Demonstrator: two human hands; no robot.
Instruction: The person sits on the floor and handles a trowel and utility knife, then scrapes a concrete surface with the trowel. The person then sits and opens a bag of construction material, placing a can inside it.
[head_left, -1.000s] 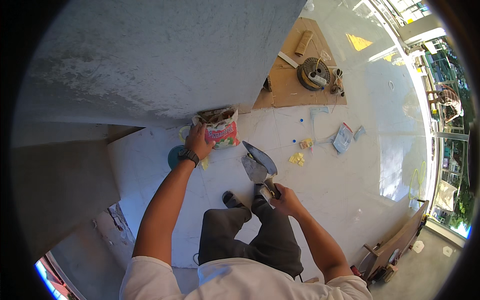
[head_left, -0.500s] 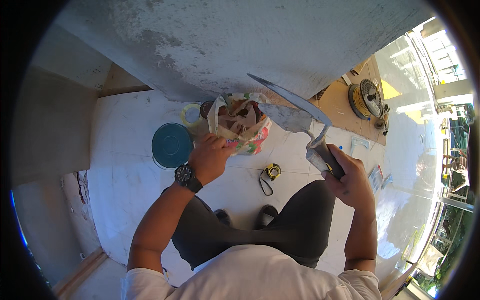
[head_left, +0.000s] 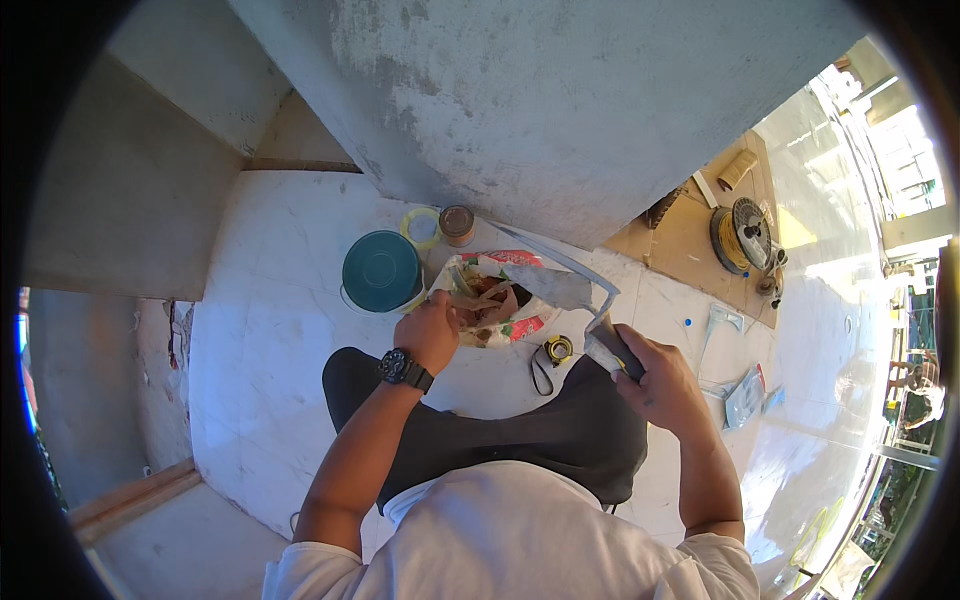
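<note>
My left hand (head_left: 430,330) is closed on the near left rim of a crumpled plastic bag (head_left: 522,328), printed white, red and green. Brownish contents show through the bag's mouth, but I cannot make out what they are. My right hand (head_left: 662,382) grips the handles of two trowels (head_left: 555,288) together. One blade is seen nearly edge-on; the other, grey and smeared, reaches over the bag's right side. Just right of the bag, a yellow and black tape measure (head_left: 558,348) with a black strap lies on the floor.
A teal-lidded bucket (head_left: 383,272) stands left of the bag. Behind it are a yellow tape roll (head_left: 421,228) and a brown can (head_left: 457,225). A bare plastered wall (head_left: 560,120) rises ahead. At right, a cable spool (head_left: 740,235) rests on cardboard, with a plastic packet (head_left: 744,398) nearer.
The bag has come toward me, away from the can and wall, with my left hand still on its rim. My right hand has lowered the trowels nearer the bag. My view has shifted too.
</note>
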